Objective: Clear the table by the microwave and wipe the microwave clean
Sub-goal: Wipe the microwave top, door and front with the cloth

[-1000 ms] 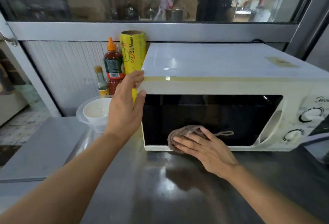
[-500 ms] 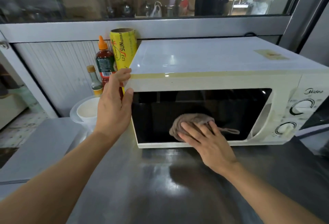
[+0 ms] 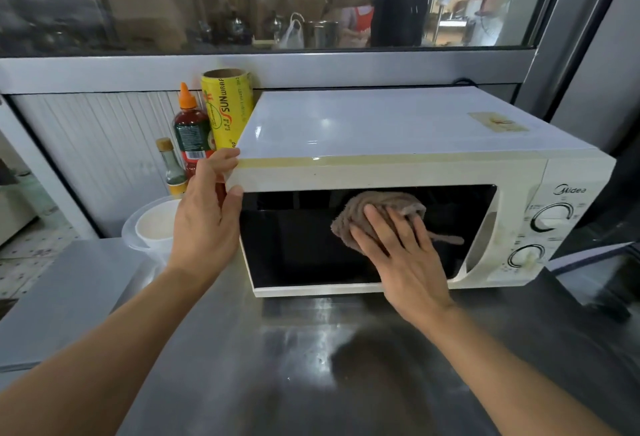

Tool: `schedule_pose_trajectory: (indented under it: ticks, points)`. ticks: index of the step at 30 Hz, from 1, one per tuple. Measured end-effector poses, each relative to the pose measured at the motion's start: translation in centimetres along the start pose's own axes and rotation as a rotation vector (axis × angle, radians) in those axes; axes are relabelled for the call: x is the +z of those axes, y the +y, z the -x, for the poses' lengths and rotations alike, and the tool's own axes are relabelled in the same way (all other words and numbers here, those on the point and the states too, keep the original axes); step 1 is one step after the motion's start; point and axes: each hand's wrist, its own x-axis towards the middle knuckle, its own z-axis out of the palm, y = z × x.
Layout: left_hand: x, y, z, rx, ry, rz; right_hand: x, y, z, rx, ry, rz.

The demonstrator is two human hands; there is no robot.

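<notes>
Steel table (image 3: 311, 383): microwave (image 3: 398, 172), bottles, bowl.

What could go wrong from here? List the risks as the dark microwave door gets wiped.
1. The brown cloth's loose tail dangles off the right hand and could snag the door handle.
2. The left hand grips the white microwave's corner; should the oven slide, it might knock the orange-capped red sauce bottle or the yellow cling-wrap roll standing close beside it.

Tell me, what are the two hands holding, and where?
The left hand grips the microwave by its top left front corner. The right hand holds nothing; its flat fingers press a brown cloth against the door glass.
</notes>
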Motion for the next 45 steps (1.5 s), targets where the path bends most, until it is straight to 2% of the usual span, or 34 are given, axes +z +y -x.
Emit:
schedule_pose_trajectory:
  ticks: [2, 6, 8, 13, 16, 19, 23, 25, 30, 34, 38, 41, 45]
  points:
    - [0.1, -0.1, 0.0, 0.005, 0.007, 0.007, 1.1, -1.1, 2.6, 0.021, -0.045, 0.016]
    - [0.0, -0.2, -0.1, 0.029, 0.010, 0.023, 2.5, -2.4, 6.8, -0.070, -0.239, 0.019]
    - [-0.1, -0.1, -0.1, 0.028, 0.011, 0.025, 2.1, -2.1, 6.8, -0.045, -0.258, -0.011]
    - [-0.2, 0.3, 0.0, -0.014, -0.011, 0.009, -0.4, -1.8, 0.6, 0.261, 0.045, -0.087]
    - [-0.3, 0.6, 0.0, -0.029, -0.020, 0.009, -1.1, -2.3, -1.5, 0.350, 0.122, -0.144]
    - [-0.3, 0.6, 0.1, -0.020, -0.021, 0.004, -0.5, -1.3, 0.0, 0.361, 0.084, -0.146]
    - [-0.1, 0.3, 0.0, 0.000, 0.012, -0.007, -0.8, 1.3, 1.3, 0.652, 0.049, -0.176]
    - [0.0, 0.2, 0.1, 0.012, 0.018, -0.006, -0.9, 1.6, 1.4, 0.691, 0.060, -0.174]
    - [0.4, -0.4, 0.0, 0.045, 0.039, 0.014, 0.5, 0.0, 1.6, 0.788, 0.079, -0.242]
    - [0.7, -1.2, -0.1, 0.104, 0.049, 0.051, 2.6, -4.1, 5.3, 0.940, -0.060, -0.322]
    - [0.5, -1.4, -0.2, 0.118, 0.032, 0.071, 3.3, -6.2, 5.7, 1.026, -0.089, -0.381]
    - [0.6, -1.3, -0.2, 0.119, 0.042, 0.086, 2.4, -5.9, 4.5, 1.024, -0.074, -0.401]
    - [0.3, -1.1, -0.2, 0.109, 0.018, 0.089, 0.3, -3.0, 0.7, 0.848, 0.172, -0.414]
